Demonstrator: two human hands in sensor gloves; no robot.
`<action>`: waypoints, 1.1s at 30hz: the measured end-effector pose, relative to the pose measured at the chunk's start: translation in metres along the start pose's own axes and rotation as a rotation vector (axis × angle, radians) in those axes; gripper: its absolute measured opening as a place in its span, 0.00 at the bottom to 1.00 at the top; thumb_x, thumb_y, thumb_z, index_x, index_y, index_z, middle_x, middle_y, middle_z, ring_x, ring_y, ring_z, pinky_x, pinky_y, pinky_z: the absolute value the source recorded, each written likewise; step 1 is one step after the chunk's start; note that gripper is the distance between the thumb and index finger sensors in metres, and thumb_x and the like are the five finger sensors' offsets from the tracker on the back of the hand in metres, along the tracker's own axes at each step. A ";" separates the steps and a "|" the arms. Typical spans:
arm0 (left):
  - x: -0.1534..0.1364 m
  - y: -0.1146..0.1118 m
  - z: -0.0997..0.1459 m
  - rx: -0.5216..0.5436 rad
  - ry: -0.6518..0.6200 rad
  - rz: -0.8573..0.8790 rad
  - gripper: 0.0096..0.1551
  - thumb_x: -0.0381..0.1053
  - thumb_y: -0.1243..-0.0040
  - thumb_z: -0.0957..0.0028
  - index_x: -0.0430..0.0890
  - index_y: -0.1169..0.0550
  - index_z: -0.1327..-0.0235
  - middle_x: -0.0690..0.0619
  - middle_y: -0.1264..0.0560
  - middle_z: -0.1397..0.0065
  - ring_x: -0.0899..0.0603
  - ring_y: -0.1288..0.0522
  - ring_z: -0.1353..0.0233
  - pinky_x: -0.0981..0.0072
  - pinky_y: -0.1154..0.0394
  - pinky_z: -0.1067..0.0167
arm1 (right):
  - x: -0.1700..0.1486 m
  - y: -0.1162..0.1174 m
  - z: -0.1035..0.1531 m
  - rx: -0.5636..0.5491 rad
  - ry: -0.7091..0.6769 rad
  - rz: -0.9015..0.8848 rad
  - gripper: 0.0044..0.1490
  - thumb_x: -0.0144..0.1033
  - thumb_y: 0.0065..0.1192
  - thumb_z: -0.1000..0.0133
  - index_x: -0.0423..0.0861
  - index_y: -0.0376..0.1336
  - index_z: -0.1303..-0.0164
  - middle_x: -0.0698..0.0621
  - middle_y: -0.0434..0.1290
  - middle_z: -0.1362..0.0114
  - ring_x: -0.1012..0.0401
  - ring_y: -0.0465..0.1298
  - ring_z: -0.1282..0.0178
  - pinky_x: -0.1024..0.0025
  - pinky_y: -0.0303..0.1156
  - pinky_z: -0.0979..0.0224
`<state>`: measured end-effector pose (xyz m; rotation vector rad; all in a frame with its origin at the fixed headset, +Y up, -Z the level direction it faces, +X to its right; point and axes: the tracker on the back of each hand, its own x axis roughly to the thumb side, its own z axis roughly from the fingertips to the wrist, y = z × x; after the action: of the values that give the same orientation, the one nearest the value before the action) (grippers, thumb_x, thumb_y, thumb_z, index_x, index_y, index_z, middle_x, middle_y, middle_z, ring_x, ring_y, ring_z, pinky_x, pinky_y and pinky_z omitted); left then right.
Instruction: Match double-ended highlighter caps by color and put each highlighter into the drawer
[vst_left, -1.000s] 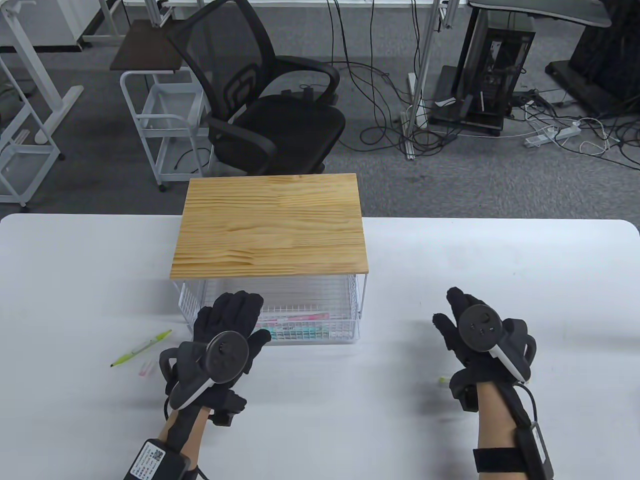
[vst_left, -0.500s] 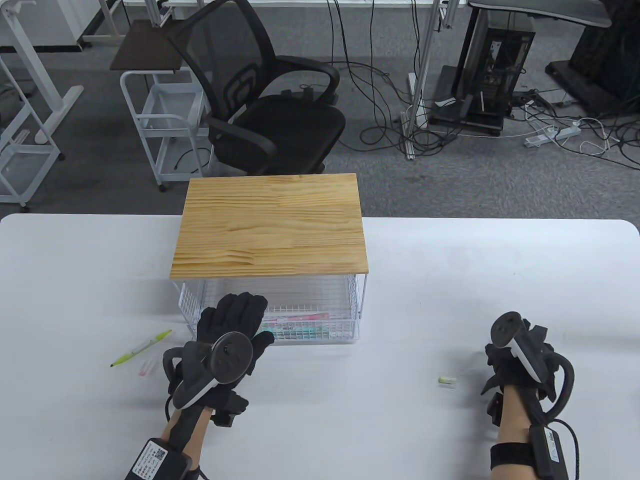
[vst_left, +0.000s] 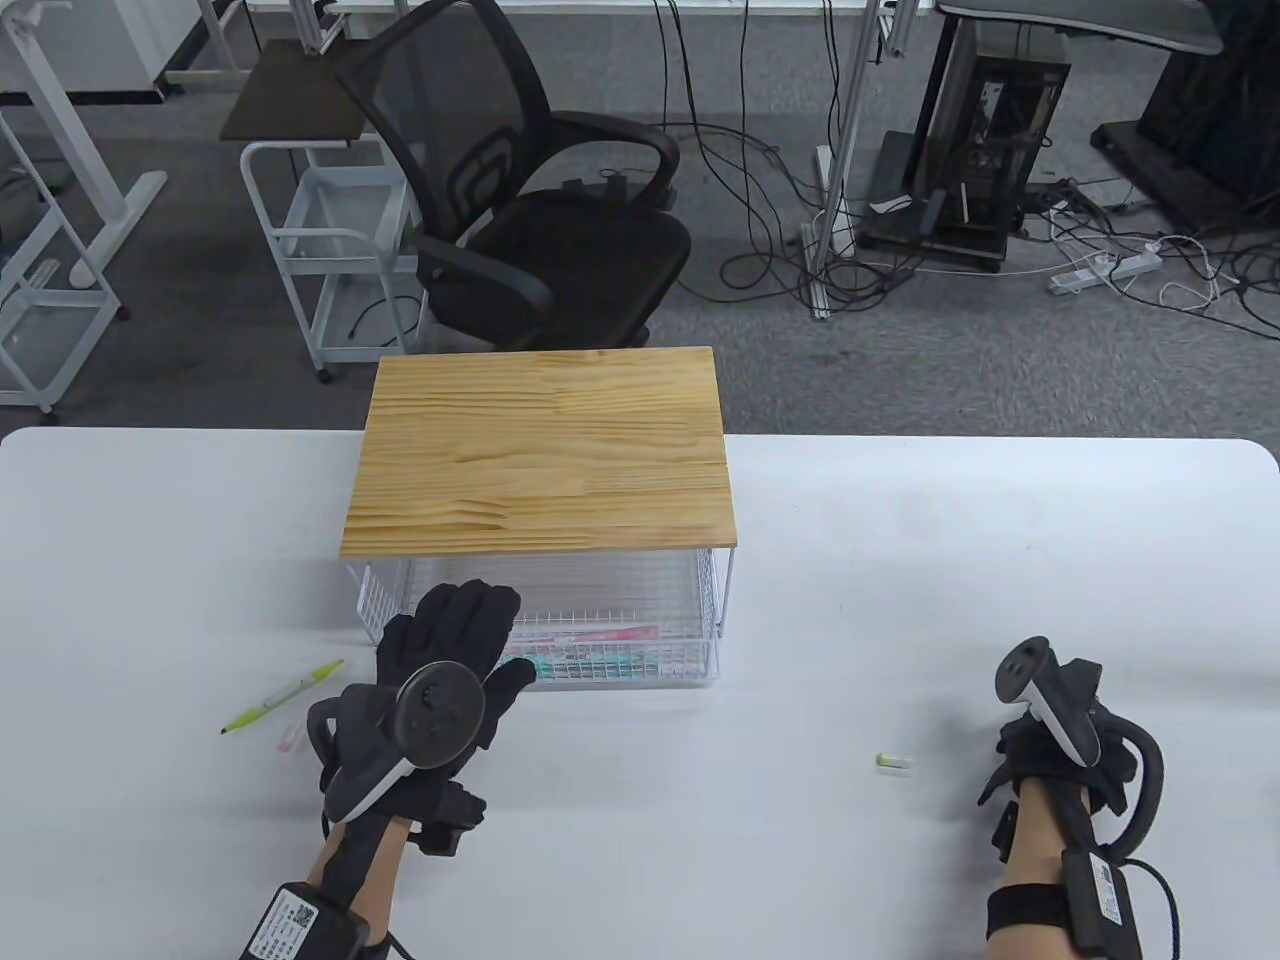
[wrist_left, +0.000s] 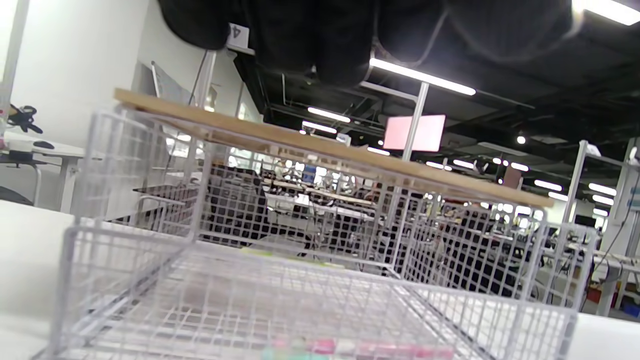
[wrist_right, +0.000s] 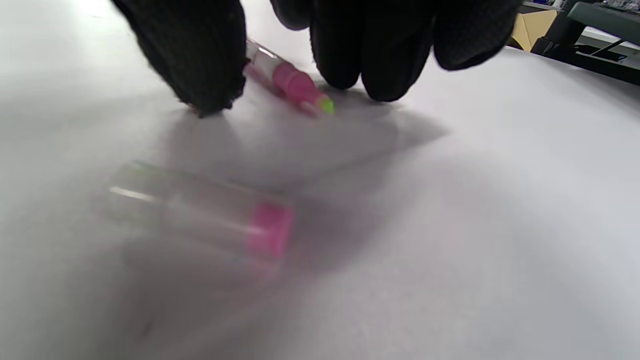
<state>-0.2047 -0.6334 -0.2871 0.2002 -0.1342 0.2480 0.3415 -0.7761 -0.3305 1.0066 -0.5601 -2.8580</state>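
My left hand (vst_left: 462, 628) lies flat with straight fingers over the front rim of the pulled-out white wire drawer (vst_left: 640, 668). Pink and teal highlighters (vst_left: 590, 650) lie inside it, seen low in the left wrist view as highlighters (wrist_left: 350, 347). My right hand (vst_left: 1045, 745) is turned on its side near the table's right front. In the right wrist view its thumb (wrist_right: 200, 60) and fingers (wrist_right: 375, 50) close around a pink highlighter (wrist_right: 292, 85) with a yellow-green tip, lying on the table. A small clear cap (vst_left: 893, 762) sits left of that hand.
A green highlighter (vst_left: 283, 695) and a small pink cap (vst_left: 292, 738) lie left of my left hand. The drawer hangs under a wooden top (vst_left: 540, 460). A black office chair (vst_left: 540, 200) stands beyond the white table (vst_left: 900, 540).
My right hand has pulled back to the right and toward the front edge, rolled onto its side and curled, which uncovered the small cap. The left hand shifted slightly left.
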 end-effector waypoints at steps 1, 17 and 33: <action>-0.002 0.001 0.000 0.003 0.005 0.009 0.39 0.66 0.51 0.43 0.63 0.42 0.16 0.54 0.39 0.08 0.40 0.42 0.09 0.35 0.45 0.16 | 0.000 0.000 0.000 -0.006 0.002 0.007 0.55 0.48 0.65 0.38 0.39 0.42 0.11 0.39 0.63 0.16 0.43 0.69 0.21 0.39 0.65 0.23; -0.026 0.000 -0.003 -0.003 0.092 0.044 0.39 0.67 0.51 0.42 0.62 0.42 0.16 0.53 0.39 0.09 0.40 0.42 0.10 0.35 0.45 0.16 | -0.003 0.000 -0.003 -0.073 -0.031 0.010 0.47 0.41 0.67 0.39 0.42 0.49 0.14 0.49 0.73 0.30 0.55 0.77 0.34 0.46 0.71 0.26; -0.053 -0.007 -0.006 -0.023 0.199 0.035 0.39 0.67 0.51 0.42 0.62 0.42 0.16 0.53 0.39 0.09 0.40 0.42 0.10 0.35 0.45 0.16 | 0.028 -0.035 0.025 -0.184 -0.236 -0.073 0.37 0.31 0.53 0.35 0.43 0.49 0.15 0.43 0.63 0.22 0.48 0.74 0.32 0.47 0.73 0.29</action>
<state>-0.2537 -0.6506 -0.3024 0.1491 0.0569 0.2996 0.3061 -0.7401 -0.3423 0.6819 -0.2707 -3.0451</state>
